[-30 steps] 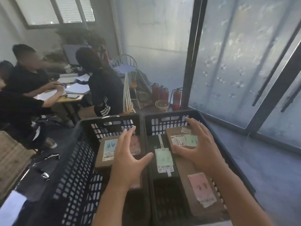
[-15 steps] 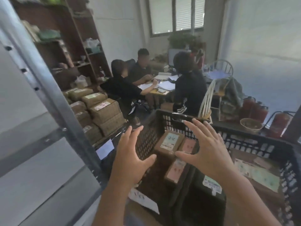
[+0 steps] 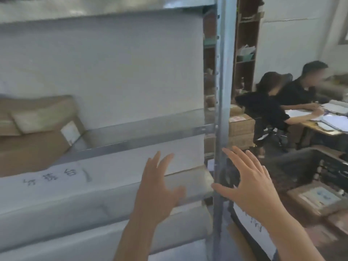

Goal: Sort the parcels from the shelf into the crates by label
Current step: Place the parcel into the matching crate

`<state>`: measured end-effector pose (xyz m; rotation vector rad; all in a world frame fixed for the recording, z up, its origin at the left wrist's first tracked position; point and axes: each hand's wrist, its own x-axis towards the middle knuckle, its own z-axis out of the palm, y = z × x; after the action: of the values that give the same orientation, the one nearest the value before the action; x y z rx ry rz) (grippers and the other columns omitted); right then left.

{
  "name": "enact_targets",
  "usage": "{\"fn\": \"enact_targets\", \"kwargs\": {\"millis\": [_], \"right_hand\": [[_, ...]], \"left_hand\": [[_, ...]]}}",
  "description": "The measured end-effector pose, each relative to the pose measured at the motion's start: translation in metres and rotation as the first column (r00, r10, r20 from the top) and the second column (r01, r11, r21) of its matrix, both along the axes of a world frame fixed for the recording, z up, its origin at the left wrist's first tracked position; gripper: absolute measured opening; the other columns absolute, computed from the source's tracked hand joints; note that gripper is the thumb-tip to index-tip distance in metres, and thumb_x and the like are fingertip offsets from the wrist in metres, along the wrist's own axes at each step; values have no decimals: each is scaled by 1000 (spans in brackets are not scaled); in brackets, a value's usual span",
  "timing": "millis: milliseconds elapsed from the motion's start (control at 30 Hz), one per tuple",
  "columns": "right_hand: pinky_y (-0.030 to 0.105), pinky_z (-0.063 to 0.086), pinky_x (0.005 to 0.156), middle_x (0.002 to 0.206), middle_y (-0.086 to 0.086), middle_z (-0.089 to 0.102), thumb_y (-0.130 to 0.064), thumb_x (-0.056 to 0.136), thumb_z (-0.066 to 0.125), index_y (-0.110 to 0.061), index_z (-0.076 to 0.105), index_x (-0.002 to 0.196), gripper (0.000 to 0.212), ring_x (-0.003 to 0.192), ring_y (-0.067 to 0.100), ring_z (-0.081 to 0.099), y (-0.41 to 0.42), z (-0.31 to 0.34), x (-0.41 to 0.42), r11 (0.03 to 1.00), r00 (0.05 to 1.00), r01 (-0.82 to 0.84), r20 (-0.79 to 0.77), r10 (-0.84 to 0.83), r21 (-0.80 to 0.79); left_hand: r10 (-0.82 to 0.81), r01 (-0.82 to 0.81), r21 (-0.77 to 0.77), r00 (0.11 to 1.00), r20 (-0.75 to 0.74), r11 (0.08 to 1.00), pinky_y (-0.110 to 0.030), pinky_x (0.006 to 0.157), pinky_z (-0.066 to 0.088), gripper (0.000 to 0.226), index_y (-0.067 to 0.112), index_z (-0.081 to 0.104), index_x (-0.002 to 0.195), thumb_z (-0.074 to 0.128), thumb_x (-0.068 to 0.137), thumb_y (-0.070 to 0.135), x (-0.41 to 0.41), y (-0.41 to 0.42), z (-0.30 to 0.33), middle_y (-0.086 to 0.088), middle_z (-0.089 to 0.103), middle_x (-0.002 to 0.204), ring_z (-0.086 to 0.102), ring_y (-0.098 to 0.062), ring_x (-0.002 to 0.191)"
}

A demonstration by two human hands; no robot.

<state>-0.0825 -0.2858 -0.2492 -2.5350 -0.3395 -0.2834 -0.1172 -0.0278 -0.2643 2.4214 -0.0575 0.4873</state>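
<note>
A grey metal shelf (image 3: 143, 127) fills the left of the head view, its upright post (image 3: 223, 91) near the middle. Brown cardboard parcels (image 3: 35, 129) lie on the shelf at the far left, one with a white label. My left hand (image 3: 157, 187) is raised in front of the shelf's lower rail, fingers spread, holding nothing. My right hand (image 3: 248, 183) hovers open just right of the post, also empty. At the right edge a black crate (image 3: 323, 166) holds a brown parcel with a pale label (image 3: 318, 197).
Two people in dark clothes sit at a desk (image 3: 320, 125) with papers at the right. Stacked brown boxes (image 3: 241, 129) stand behind the post. A wooden bookcase (image 3: 246, 44) rises at the back. A paper strip with handwriting (image 3: 56, 176) is fixed on the shelf's rail.
The view has swung left from the crates to the shelf. Both hands stay open and empty, now raised before the shelf instead of over the crates.
</note>
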Motion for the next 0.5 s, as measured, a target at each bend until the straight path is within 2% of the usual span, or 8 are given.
{"fn": "enact_targets", "kwargs": {"millis": [200, 300, 367, 500], "right_hand": [[57, 8, 130, 171, -27, -3, -87, 76, 53, -62, 1, 156, 99, 161, 13, -6, 121, 4, -5, 984, 983, -180, 21, 181, -8], [55, 10, 130, 171, -28, -4, -86, 76, 56, -65, 0, 153, 97, 161, 10, -8, 185, 6, -16, 966, 965, -260, 37, 260, -9], [56, 11, 130, 171, -28, -2, -86, 76, 57, -63, 5, 155, 98, 161, 9, -8, 222, 6, -22, 957, 956, -291, 47, 291, -10], [55, 13, 129, 172, -24, -1, -90, 72, 51, -57, 4, 159, 104, 161, 12, -6, 283, 10, -30, 946, 943, -321, 79, 323, -41]], "left_hand": [[174, -176, 33, 983, 49, 984, -34, 119, 25, 88, 71, 14, 147, 75, 86, 54, -52, 109, 6, 35, -5, 167, -8, 4, 156], [256, -258, 31, 965, 66, 966, -38, 121, 27, 88, 70, 16, 147, 75, 85, 54, -77, 164, 10, 36, -3, 166, -6, 3, 157], [297, -300, 25, 952, 76, 954, -39, 121, 30, 88, 69, 17, 148, 76, 84, 53, -90, 196, 14, 36, -2, 166, -6, 3, 157], [334, -340, 36, 934, 125, 940, -30, 118, 28, 87, 64, 22, 150, 77, 83, 51, -108, 246, 25, 34, 1, 166, -5, 4, 156]]}}
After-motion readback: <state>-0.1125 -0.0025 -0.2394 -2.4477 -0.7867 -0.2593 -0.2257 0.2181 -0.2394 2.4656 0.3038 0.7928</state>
